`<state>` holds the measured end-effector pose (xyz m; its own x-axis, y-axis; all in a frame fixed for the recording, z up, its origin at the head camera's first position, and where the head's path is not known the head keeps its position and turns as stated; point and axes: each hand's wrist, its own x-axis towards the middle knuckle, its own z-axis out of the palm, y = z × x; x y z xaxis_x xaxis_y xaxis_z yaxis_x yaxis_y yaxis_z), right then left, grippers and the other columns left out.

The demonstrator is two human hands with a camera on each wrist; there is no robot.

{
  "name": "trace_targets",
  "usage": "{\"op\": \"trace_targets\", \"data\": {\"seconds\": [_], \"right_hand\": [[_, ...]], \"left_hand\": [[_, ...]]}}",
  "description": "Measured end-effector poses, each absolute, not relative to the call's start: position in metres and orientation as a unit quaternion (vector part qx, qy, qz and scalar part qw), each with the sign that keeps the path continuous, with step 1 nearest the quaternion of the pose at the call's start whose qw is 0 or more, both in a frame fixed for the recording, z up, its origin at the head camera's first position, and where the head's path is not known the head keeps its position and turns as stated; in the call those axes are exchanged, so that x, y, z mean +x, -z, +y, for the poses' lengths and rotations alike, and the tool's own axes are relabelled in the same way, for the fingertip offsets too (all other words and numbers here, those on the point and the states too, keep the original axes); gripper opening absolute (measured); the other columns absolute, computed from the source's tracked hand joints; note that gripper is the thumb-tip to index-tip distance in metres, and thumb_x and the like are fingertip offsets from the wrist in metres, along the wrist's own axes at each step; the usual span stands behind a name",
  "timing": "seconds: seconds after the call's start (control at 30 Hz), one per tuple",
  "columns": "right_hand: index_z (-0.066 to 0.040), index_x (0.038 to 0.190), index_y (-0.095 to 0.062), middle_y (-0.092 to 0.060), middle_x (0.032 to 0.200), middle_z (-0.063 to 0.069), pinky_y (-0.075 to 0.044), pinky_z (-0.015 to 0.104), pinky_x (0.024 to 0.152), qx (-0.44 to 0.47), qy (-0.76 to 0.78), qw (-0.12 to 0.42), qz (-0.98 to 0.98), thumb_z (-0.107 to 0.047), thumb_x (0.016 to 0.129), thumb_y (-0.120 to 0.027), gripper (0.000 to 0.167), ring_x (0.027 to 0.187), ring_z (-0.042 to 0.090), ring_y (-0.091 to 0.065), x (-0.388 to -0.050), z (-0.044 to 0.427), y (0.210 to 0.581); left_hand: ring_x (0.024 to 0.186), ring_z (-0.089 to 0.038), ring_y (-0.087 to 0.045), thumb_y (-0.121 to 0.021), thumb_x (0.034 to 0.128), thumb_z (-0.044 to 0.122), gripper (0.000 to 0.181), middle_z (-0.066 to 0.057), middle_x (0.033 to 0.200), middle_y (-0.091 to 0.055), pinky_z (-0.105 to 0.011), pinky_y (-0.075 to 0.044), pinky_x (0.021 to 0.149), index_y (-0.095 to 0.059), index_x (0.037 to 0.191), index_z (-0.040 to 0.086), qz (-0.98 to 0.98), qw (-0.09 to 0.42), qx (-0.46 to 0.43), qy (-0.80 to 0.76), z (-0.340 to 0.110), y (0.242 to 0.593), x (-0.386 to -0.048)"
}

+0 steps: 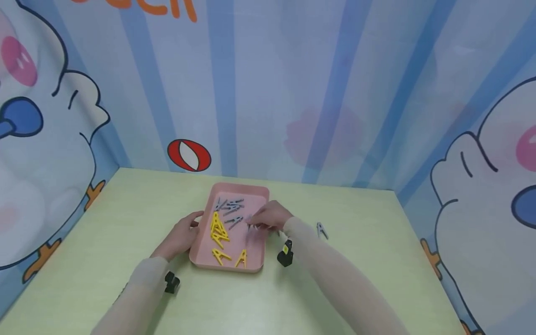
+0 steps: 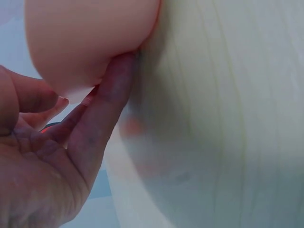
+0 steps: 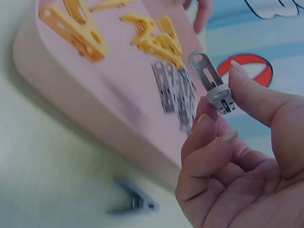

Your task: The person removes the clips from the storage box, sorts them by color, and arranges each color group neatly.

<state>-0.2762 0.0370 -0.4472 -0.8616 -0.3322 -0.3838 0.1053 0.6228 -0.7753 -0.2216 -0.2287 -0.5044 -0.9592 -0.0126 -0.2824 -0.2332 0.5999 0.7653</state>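
Observation:
A pink tray (image 1: pixel 228 268) lies on the table with yellow clothespins (image 1: pixel 217 228) and grey clothespins (image 1: pixel 234 204) in it. At the tray's left side, my left hand (image 1: pixel 181 238) grips the edge; in the left wrist view a finger (image 2: pixel 111 88) reaches under the tray's rounded wall (image 2: pixel 90 38). Over the tray's right side is my right hand (image 1: pixel 271 215). Between thumb and fingers it pinches a grey clothespin (image 3: pixel 207 71), held above the tray, as the right wrist view shows. The yellow clothespins sit toward the near left, the grey ones farther back.
One grey clothespin (image 1: pixel 321 230) lies on the table right of the tray. In the right wrist view a grey clothespin (image 3: pixel 135 197) rests on the tabletop beside the tray wall. A printed cloth (image 1: pixel 268 93) stands behind the table (image 1: pixel 360 279).

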Motion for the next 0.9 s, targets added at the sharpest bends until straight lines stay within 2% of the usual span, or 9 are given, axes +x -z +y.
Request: {"op": "trace_targets", "data": {"seconds": [0.13, 0.27, 0.43, 0.5, 0.7, 0.9], "right_hand": [[-0.008, 0.088, -0.079, -0.067, 0.075, 0.005, -0.041, 0.030, 0.055, -0.057, 0.443, 0.257, 0.857, -0.031, 0.087, -0.077, 0.024, 0.060, 0.015, -0.052, -0.280, 0.062, 0.441], [-0.003, 0.092, -0.078, -0.067, 0.075, 0.008, -0.037, 0.028, 0.053, -0.039, 0.456, 0.259, 0.850, -0.029, 0.088, -0.077, 0.027, 0.059, 0.015, -0.052, -0.281, 0.083, 0.439], [-0.004, 0.104, -0.075, -0.070, 0.096, 0.013, -0.047, 0.031, 0.063, -0.033, 0.460, 0.259, 0.849, -0.032, 0.089, -0.075, 0.032, 0.080, 0.024, -0.064, -0.285, 0.103, 0.439], [-0.004, 0.106, -0.075, -0.070, 0.098, 0.013, -0.048, 0.033, 0.066, -0.029, 0.459, 0.256, 0.850, -0.033, 0.089, -0.075, 0.034, 0.084, 0.026, -0.064, -0.286, 0.109, 0.440], [-0.001, 0.103, -0.076, -0.067, 0.084, 0.009, -0.040, 0.028, 0.056, -0.001, 0.450, 0.243, 0.859, -0.033, 0.089, -0.075, 0.035, 0.064, 0.016, -0.053, -0.287, 0.135, 0.443], [-0.004, 0.104, -0.076, -0.065, 0.085, 0.008, -0.039, 0.029, 0.058, 0.017, 0.451, 0.228, 0.863, -0.032, 0.089, -0.075, 0.031, 0.064, 0.016, -0.050, -0.289, 0.157, 0.448]], "left_hand": [[0.114, -0.035, -0.056, -0.043, 0.1054, 0.019, 0.055, -0.025, 0.143, -0.043, -0.044, -0.055, 0.084, -0.026, 0.157, 0.013, 0.885, 0.129, -0.069, -0.442, -0.222, 0.505, -0.222], [0.114, -0.035, -0.056, -0.043, 0.1054, 0.019, 0.056, -0.027, 0.143, -0.043, -0.043, -0.055, 0.083, -0.025, 0.157, 0.011, 0.884, 0.133, -0.058, -0.443, -0.219, 0.506, -0.223], [0.115, -0.037, -0.054, -0.043, 0.1051, 0.017, 0.057, -0.028, 0.144, -0.040, -0.046, -0.054, 0.086, -0.022, 0.158, 0.009, 0.887, 0.135, -0.057, -0.437, -0.225, 0.503, -0.222], [0.115, -0.038, -0.054, -0.043, 0.1050, 0.016, 0.057, -0.029, 0.144, -0.039, -0.046, -0.054, 0.086, -0.022, 0.158, 0.009, 0.888, 0.134, -0.055, -0.437, -0.228, 0.501, -0.222], [0.113, -0.036, -0.056, -0.042, 0.1049, 0.016, 0.057, -0.029, 0.144, -0.039, -0.040, -0.056, 0.079, -0.022, 0.158, 0.009, 0.886, 0.139, -0.048, -0.440, -0.224, 0.502, -0.222], [0.108, -0.034, -0.057, -0.040, 0.1050, 0.014, 0.056, -0.029, 0.142, -0.041, -0.038, -0.056, 0.075, -0.022, 0.158, 0.009, 0.889, 0.141, -0.055, -0.432, -0.225, 0.502, -0.222]]}}
